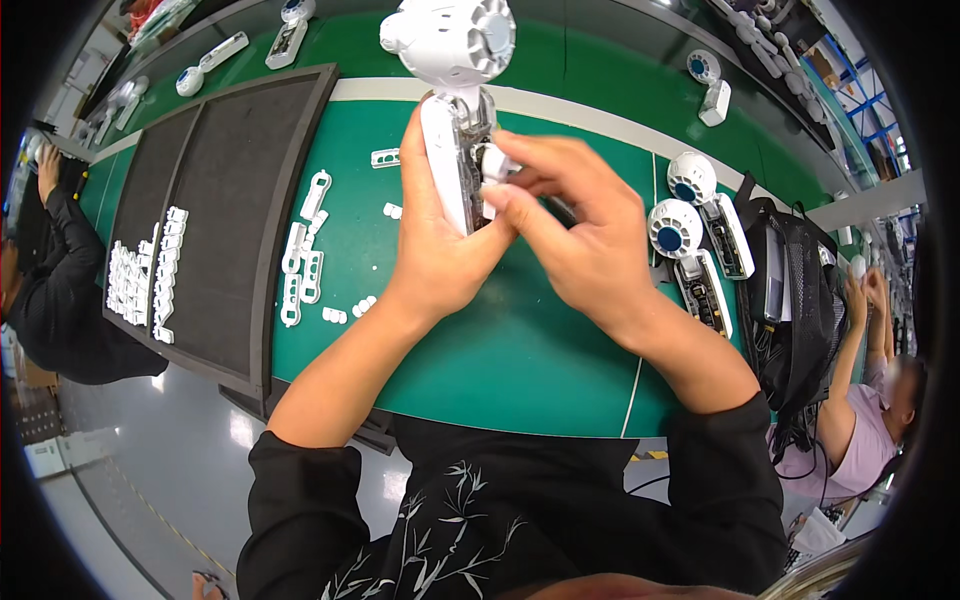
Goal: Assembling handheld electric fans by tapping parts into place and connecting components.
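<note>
My left hand grips the white handle of a small hand-held fan, its round head pointing away from me above the green work mat. The handle's side is open and shows inner parts. My right hand pinches a small white plastic piece against that open handle. On the mat to the left lie several loose white plastic pieces.
Two half-built fans with blue centres lie to the right, next to a black mesh bag. A dark tray on the left holds rows of white parts. More fans lie on the far conveyor. Other people sit at both sides.
</note>
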A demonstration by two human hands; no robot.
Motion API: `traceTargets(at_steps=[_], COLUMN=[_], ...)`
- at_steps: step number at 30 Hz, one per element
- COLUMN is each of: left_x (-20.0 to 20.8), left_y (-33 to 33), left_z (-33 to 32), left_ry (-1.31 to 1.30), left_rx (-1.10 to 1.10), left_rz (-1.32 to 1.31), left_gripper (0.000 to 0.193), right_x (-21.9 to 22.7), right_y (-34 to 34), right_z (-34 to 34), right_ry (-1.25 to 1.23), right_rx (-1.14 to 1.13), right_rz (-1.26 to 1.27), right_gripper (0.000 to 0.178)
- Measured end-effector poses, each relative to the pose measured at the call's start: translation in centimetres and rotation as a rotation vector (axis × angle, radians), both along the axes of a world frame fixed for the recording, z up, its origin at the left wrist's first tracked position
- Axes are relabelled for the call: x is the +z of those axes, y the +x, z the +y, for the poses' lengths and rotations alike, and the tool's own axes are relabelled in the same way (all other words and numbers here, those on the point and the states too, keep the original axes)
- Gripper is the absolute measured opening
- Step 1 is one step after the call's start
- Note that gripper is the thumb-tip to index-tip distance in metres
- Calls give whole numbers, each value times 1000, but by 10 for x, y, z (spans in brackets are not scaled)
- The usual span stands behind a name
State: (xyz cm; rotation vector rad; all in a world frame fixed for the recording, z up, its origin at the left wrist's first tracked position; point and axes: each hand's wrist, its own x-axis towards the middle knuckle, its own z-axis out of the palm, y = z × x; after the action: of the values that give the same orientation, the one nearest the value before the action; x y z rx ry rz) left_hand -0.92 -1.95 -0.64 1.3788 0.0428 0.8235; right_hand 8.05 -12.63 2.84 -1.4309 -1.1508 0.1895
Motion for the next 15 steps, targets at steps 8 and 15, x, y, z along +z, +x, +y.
traceTargets(at_steps=[8, 15], left_x=[10, 19], left_y=[-4, -6], left_z=[17, 21], left_ry=[-68, -145], left_rx=[18, 3], left_rz=[102, 98], left_gripper=[77, 60], right_x=[-44, -44], right_y=[34, 56], right_z=[11, 10], right_ry=[-282, -641], right_rx=[-233, -338], right_rz=[-432, -487], right_gripper=[31, 34])
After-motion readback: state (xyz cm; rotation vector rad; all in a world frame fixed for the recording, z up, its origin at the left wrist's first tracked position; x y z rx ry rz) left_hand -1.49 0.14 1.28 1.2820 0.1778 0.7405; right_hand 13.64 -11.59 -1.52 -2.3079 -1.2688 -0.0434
